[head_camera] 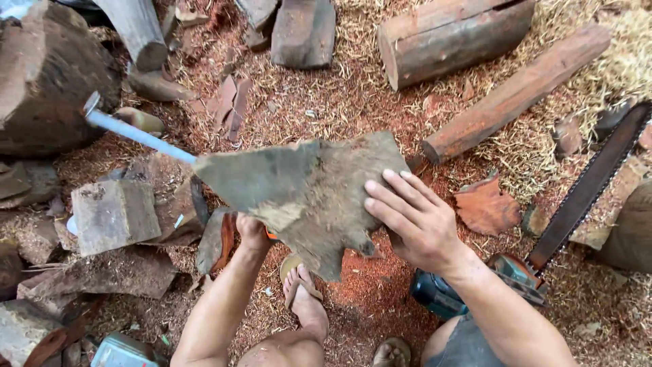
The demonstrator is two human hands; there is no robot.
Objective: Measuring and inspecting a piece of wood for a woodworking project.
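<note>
I hold up a flat, jagged slab of grey-brown wood (305,194) in front of me. My right hand (414,221) grips its right edge, with the fingers spread flat over its face. My left hand (252,231) reaches behind the slab's lower left edge, where its fingers are hidden. A small orange part (271,235) shows beside that hand. A pale blue metal rod (136,132) runs from the slab's left corner up to the left, and its near end is hidden behind the slab.
A chainsaw lies at the right, with its bar (584,190) and teal body (438,293) by my right arm. Two logs (451,37) (516,92) lie at the back, a big stump (47,75) at the left and a cut block (112,214) nearer. Sawdust covers the ground around my sandalled foot (304,295).
</note>
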